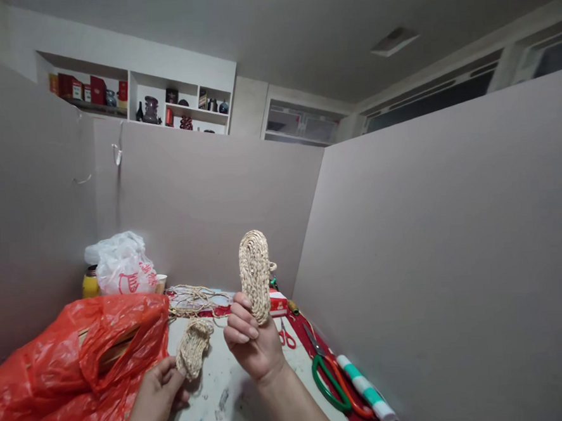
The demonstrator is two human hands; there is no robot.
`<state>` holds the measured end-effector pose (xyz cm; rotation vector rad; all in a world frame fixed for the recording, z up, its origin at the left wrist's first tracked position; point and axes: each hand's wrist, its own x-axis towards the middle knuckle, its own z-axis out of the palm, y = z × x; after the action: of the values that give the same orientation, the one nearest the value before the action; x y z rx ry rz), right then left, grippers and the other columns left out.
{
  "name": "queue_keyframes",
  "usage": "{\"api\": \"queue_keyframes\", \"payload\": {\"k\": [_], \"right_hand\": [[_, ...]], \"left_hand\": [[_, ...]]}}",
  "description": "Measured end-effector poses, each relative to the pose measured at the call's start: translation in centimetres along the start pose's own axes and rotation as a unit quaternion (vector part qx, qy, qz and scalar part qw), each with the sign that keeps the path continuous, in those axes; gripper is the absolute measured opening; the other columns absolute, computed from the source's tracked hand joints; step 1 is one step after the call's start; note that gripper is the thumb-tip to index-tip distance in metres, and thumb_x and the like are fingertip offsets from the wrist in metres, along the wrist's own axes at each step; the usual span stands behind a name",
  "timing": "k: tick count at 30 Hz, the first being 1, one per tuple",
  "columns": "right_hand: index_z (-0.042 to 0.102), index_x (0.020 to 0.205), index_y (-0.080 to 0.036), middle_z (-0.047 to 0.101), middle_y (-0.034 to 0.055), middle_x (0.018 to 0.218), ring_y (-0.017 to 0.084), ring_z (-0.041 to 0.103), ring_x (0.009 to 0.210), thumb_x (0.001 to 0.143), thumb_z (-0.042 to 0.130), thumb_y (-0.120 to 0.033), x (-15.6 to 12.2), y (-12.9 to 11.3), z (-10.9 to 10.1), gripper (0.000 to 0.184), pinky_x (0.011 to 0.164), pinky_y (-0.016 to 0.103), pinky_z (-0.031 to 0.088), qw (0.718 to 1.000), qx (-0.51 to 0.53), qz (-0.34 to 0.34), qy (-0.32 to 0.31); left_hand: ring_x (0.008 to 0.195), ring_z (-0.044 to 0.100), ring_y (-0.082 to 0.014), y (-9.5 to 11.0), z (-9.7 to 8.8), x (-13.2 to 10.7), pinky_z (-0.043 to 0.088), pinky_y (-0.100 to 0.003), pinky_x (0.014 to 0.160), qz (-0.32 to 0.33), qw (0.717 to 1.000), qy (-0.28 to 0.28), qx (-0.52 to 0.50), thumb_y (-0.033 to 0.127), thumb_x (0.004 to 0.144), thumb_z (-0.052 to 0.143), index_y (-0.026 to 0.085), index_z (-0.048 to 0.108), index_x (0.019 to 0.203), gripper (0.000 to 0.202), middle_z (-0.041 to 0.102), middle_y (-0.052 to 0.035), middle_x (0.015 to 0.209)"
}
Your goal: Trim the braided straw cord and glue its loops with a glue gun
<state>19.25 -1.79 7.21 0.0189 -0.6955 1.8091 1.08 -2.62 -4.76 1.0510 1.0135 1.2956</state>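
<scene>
the right hand (pixel 253 342) is holding a woven sole (pixel 254 272) upright above the table (pixel 234 381), its fingers clamping the lower end while the thumb is staying out of sight. the left hand (pixel 164 384) is pinching a woven slipper (pixel 194 346) by its lower left edge, thumb and fingers pressing together on the braid; whether the slipper is touching the table i cannot tell.

both pieces are looking light and dry, like braided straw. the sole is standing straight from one end, so it is probably being fairly stiff along its length, with a little give across the rows. the rough braid is likely offering good friction rather than slipping. the slipper's raised upper part is looking softer and easier to crush, so the thick edge of its sole is seeming the safer place to hold; on the sole, either rounded end is giving a firm grip.

at the left, a red plastic bag (pixel 43 361) is lying bulky and partly open, with pale, long strips (pixel 113 348) showing inside. behind it a white plastic bag (pixel 124 255) is sitting bunched up, its contents hiding from view. a yellow jar (pixel 90 284) with a dark top is standing beside it, and a paper cup (pixel 160 283) is peeking out on the other side, its inside not showing.
</scene>
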Motion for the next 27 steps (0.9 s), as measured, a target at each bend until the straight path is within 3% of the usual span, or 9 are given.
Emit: {"api": "queue_keyframes", "payload": {"k": [8,13,17,19,22,27], "right_hand": [[0.046,0.068,-0.019,0.027,-0.0107,0.047,0.005,0.019,0.038,0.079,0.064,-0.038,0.0,0.9,1.1,0.027,0.042,0.018,0.024,0.997,-0.08,-0.008,-0.012],[0.043,0.064,-0.021,0.034,-0.0093,0.046,0.006,0.027,0.036,0.08,0.062,-0.043,-0.3,2.3,1.9,0.033,0.04,0.02,0.026,0.984,-0.165,-0.051,0.04],[0.049,0.07,-0.021,0.038,-0.0073,0.052,0.008,0.029,0.041,0.081,0.061,-0.045,-0.6,3.0,1.7,0.029,0.041,0.022,0.026,0.958,-0.255,-0.095,0.088],[0.048,0.07,-0.022,0.039,-0.0057,0.055,0.01,0.03,0.045,0.084,0.056,-0.046,-0.8,3.1,1.5,0.029,0.043,0.023,0.027,0.935,-0.324,-0.114,0.092],[0.042,0.066,-0.022,0.036,-0.0045,0.058,0.012,0.031,0.052,0.088,0.048,-0.047,-1.2,3.3,1.1,0.034,0.048,0.024,0.03,0.869,-0.462,-0.147,0.097],[0.035,0.063,-0.022,0.031,-0.0055,0.057,0.011,0.029,0.053,0.091,0.043,-0.042,-1.7,4.0,-0.1,0.035,0.05,0.024,0.027,0.746,-0.63,-0.196,0.095]], "left_hand": [[0.04,0.05,-0.0091,0.1,0.2,0.0,0.036,-0.019,0.041,0.008,1.0,0.008,0.004,0.049,0.06,0.075,0.015,0.063,0.073,0.039,0.054,0.0029,0.049],[0.04,0.051,-0.0102,-0.4,0.2,0.2,0.035,-0.02,0.04,0.022,0.999,0.012,0.044,0.049,0.062,0.073,0.015,0.057,0.066,0.038,0.056,0.0007,0.052],[0.037,0.044,-0.0092,0.0,0.0,-0.1,0.032,-0.019,0.04,0.043,0.996,0.058,0.061,0.044,0.066,0.071,0.015,0.058,0.089,0.04,0.048,0.0068,0.047],[0.041,0.043,-0.0089,1.1,0.1,-0.7,0.033,-0.019,0.041,0.07,0.99,0.111,0.053,0.042,0.067,0.071,0.017,0.054,0.103,0.047,0.047,0.0085,0.051],[0.053,0.049,-0.0098,3.0,0.5,-1.6,0.039,-0.019,0.049,0.111,0.98,0.16,0.033,0.041,0.07,0.068,0.019,0.053,0.097,0.038,0.053,0.0054,0.063],[0.056,0.048,-0.0098,4.3,1.2,-2.7,0.039,-0.019,0.052,0.155,0.979,0.13,0.035,0.04,0.078,0.062,0.021,0.05,0.087,0.024,0.052,0.0048,0.067]]}}
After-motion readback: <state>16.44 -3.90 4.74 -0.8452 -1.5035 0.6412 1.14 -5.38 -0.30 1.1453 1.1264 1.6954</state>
